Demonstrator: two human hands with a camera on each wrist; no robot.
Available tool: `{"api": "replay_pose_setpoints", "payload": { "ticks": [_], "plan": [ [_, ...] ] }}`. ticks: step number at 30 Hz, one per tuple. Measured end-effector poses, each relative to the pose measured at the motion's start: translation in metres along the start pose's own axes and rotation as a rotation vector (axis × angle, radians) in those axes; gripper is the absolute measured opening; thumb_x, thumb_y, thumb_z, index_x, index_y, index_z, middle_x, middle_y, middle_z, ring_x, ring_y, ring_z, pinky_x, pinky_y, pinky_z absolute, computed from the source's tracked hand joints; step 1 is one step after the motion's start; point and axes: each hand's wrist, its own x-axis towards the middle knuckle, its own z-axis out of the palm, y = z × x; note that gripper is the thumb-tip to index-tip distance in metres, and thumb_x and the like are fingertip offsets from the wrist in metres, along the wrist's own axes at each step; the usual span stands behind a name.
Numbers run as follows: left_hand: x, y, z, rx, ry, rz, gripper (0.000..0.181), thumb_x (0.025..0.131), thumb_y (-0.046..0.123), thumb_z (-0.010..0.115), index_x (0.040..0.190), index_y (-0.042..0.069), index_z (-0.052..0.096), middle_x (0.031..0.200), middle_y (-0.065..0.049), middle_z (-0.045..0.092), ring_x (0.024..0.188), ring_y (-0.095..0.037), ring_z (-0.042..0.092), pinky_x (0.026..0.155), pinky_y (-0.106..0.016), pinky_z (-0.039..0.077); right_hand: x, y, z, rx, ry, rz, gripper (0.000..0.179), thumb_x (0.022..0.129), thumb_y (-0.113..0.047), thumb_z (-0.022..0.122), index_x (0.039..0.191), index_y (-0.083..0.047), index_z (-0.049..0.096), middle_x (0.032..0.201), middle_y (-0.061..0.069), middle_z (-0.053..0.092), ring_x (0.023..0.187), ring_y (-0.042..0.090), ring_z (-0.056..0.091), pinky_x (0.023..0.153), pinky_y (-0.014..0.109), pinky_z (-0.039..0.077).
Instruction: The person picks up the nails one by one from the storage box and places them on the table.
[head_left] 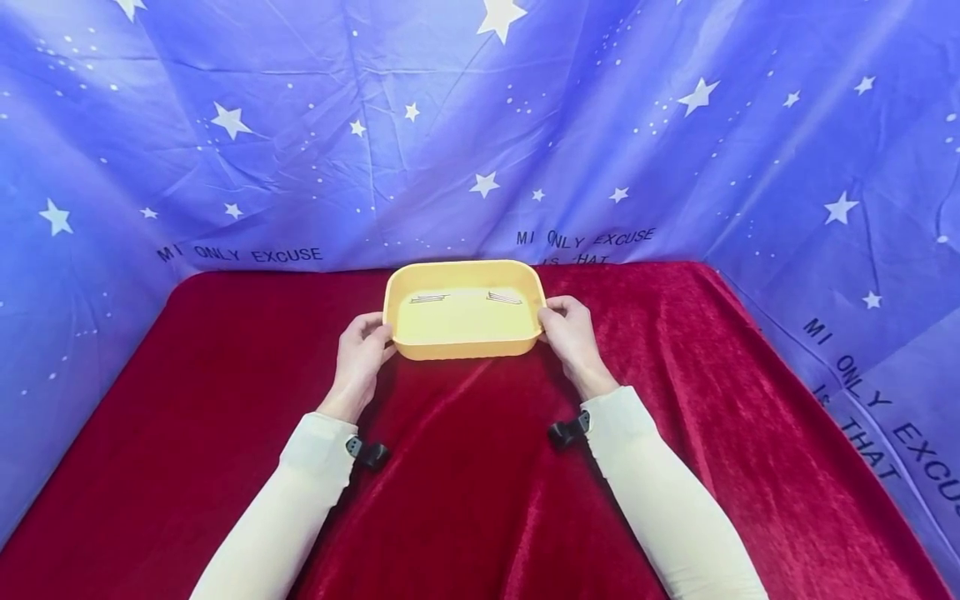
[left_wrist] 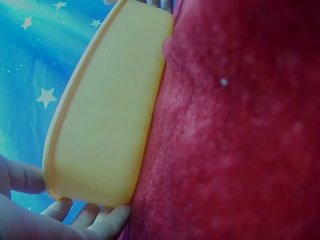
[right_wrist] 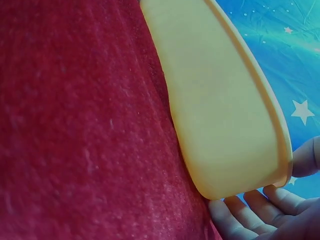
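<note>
A person in cream sleeves stands at a table draped in red velvet cloth (head_left: 225, 433), both arms stretched forward. Between the hands sits a yellow plastic tray (head_left: 465, 343), rectangular with rounded corners, resting on the cloth toward the far edge of the table.

The left hand (head_left: 362, 348) grips the tray's left end: the left wrist view shows the thumb over the rim and the fingers (left_wrist: 102, 220) curled under the base at the corner. The right hand (head_left: 570, 332) holds the opposite end the same way, thumb on the rim and fingers (right_wrist: 260, 207) tucked beneath the near corner. Both hands are clamped on the tray.

Inside the tray, against its far wall, lie 2 thin metal pieces (head_left: 429, 297), one left and one right; they are too small to tell what they are.

Behind the table hangs a blue backdrop (head_left: 300, 125) printed with white stars and dark lettering, wrapping round both sides.
</note>
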Motion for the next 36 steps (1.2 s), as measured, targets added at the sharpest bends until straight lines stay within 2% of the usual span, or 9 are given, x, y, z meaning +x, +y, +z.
{"api": "replay_pose_setpoints", "payload": {
  "ticks": [9, 16, 20, 28, 36],
  "plan": [
    [-0.0032, 0.0008, 0.0006, 0.013, -0.012, 0.006, 0.035, 0.093, 0.004, 0.049, 0.126, -0.007, 0.048, 0.121, -0.022, 0.051, 0.109, -0.025, 0.055, 0.094, -0.041, 0.049, -0.0010, -0.0003, -0.0038, -0.109, 0.022, -0.018, 0.032, 0.083, -0.010, 0.050, 0.111, 0.006, 0.057, 0.093, 0.015, 0.056, 0.073, 0.020, 0.060, 0.072, 0.034, 0.056],
    [-0.0047, 0.0005, 0.0010, 0.012, -0.016, 0.008, 0.034, 0.093, 0.004, 0.049, 0.125, -0.007, 0.048, 0.120, -0.022, 0.051, 0.109, -0.026, 0.054, 0.095, -0.042, 0.048, -0.0018, -0.0001, -0.0052, -0.173, 0.031, -0.027, 0.027, 0.083, -0.012, 0.050, 0.105, 0.002, 0.058, 0.088, 0.013, 0.056, 0.074, 0.021, 0.060, 0.064, 0.026, 0.055],
    [-0.0040, 0.0001, 0.0010, 0.018, -0.015, 0.010, 0.034, 0.093, 0.005, 0.049, 0.125, -0.006, 0.049, 0.119, -0.020, 0.051, 0.109, -0.025, 0.054, 0.095, -0.040, 0.048, -0.0015, -0.0007, -0.0051, -0.202, 0.036, -0.031, 0.026, 0.083, -0.013, 0.050, 0.104, 0.001, 0.059, 0.088, 0.013, 0.056, 0.077, 0.024, 0.061, 0.063, 0.026, 0.055],
    [-0.0031, -0.0009, 0.0008, 0.028, -0.014, 0.014, 0.034, 0.093, 0.004, 0.049, 0.125, -0.007, 0.048, 0.119, -0.021, 0.052, 0.109, -0.025, 0.054, 0.095, -0.041, 0.049, -0.0006, -0.0009, -0.0057, -0.191, 0.017, -0.019, 0.028, 0.084, -0.014, 0.050, 0.105, 0.002, 0.058, 0.091, 0.014, 0.056, 0.079, 0.023, 0.062, 0.068, 0.031, 0.057],
    [-0.0023, -0.0009, 0.0004, 0.026, -0.014, 0.010, 0.034, 0.093, 0.005, 0.050, 0.126, -0.006, 0.048, 0.121, -0.021, 0.052, 0.110, -0.026, 0.055, 0.094, -0.040, 0.049, -0.0002, -0.0011, -0.0058, -0.138, -0.002, -0.010, 0.028, 0.083, -0.011, 0.049, 0.105, 0.004, 0.056, 0.092, 0.016, 0.054, 0.083, 0.029, 0.063, 0.074, 0.039, 0.057]
  ]
}}
